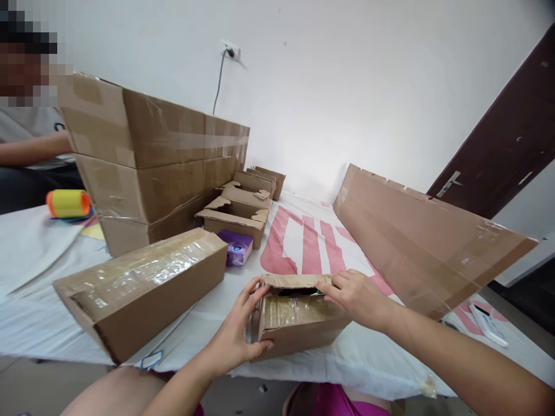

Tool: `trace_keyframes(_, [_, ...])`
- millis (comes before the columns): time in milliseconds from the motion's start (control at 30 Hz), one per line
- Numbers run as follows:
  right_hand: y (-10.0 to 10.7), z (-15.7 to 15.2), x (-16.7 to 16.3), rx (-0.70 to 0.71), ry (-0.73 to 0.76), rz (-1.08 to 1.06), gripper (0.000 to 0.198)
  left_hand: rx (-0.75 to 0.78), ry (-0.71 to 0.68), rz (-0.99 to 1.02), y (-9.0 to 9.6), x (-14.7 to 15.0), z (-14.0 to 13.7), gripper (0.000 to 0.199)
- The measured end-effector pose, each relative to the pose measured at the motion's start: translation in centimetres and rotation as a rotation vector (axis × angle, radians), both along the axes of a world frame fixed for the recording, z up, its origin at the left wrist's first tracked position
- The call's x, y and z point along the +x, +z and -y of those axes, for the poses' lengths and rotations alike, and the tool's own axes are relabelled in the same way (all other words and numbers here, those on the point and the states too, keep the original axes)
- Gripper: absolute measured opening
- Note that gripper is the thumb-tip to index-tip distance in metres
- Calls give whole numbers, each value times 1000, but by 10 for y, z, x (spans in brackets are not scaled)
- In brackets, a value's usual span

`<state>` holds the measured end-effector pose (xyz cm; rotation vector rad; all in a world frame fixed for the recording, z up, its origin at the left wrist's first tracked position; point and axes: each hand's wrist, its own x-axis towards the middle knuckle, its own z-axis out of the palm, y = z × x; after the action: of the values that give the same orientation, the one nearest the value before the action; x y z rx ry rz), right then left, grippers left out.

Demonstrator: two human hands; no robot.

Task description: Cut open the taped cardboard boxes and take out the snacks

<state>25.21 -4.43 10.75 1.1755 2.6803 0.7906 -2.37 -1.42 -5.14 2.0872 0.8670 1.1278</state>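
1. Small carton (299, 341): six o'clock, top slit (295, 292) gaping.
2. Left hand (243, 323) spread wide, gripping carton's nine-o'clock end; firm bracing advised.
3. Right hand (358, 297) at slit's three-o'clock end; cannot tell whether gripping. Light fingertip pressure advised.

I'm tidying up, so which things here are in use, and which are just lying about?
In use:
small box
left hand and right hand, both on it

Seemingly just lying about:
long taped box
purple pack
yellow-orange roll
cardboard panel
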Motion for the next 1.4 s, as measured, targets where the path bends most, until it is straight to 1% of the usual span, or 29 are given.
trace_keyframes(67, [0,-1,10,4,-76,38,23,2,19,-10,2,-1,2,90])
trace_keyframes(133, [2,-1,32,-10,-176,11,22,-6,30,-22,4,-1,5,91])
trace_keyframes(200, [3,1,61,-42,-257,-109,23,-17,37,-25,6,-1,8,94])
trace_keyframes(267, [-5,3,91,-64,-322,-315,27,-24,44,-10,7,0,10,98])
trace_keyframes(333, [-25,4,116,-56,-404,-542,33,-28,48,17,8,2,11,103])
trace_keyframes(400, [-57,5,133,-65,-491,-656,37,-30,46,47,6,3,11,111])
trace_keyframes(467, [-95,7,144,-106,-576,-665,39,-31,41,67,5,4,11,119])
trace_keyframes(533, [-127,11,149,-198,-598,-634,38,-39,29,73,5,3,10,124])
trace_keyframes(600, [-146,14,150,-282,-576,-589,36,-59,5,70,6,1,10,127])
trace_keyframes(633, [-150,15,149,-296,-549,-575,35,-75,-12,67,7,-1,9,128])
trace_keyframes(700, [-147,16,146,-252,-469,-589,34,-112,-62,71,9,-6,7,131])
trace_keyframes(767, [-131,16,137,-130,-351,-667,33,-154,-127,108,11,-10,5,128])
trace_keyframes(800, [-121,16,131,-62,-285,-714,32,-177,-148,152,11,-12,3,120])
trace_keyframes(833, [-111,17,123,1,-217,-755,29,-202,-152,211,11,-14,2,106])
trace_keyframes(900, [-91,19,104,86,-80,-799,24,-249,-93,338,9,-15,-2,70])
trace_keyframes(933, [-83,20,93,100,-12,-795,22,-261,-41,385,8,-14,-4,57])
trace_keyframes(967, [-77,21,82,90,48,-774,21,-260,14,410,7,-13,-6,49])
trace_keyframes(1033, [-71,21,61,23,116,-704,22,-224,92,395,5,-12,-8,41])
trace_keyframes(1067, [-70,20,52,-16,120,-664,25,-196,115,375,5,-11,-8,39])
trace_keyframes(1133, [-72,15,38,-71,77,-593,33,-139,123,334,4,-10,-8,37])
trace_keyframes(1233, [-72,7,29,-98,-21,-518,44,-80,69,263,4,-10,-3,45])
trace_keyframes(1333, [-58,9,26,-130,-101,-530,52,-46,28,210,4,-11,2,61])
trace_keyframes(1367, [-52,13,24,-137,-113,-549,52,-39,22,200,4,-11,3,65])
trace_keyframes(1400, [-45,18,22,-142,-113,-566,48,-34,15,193,4,-11,3,68])
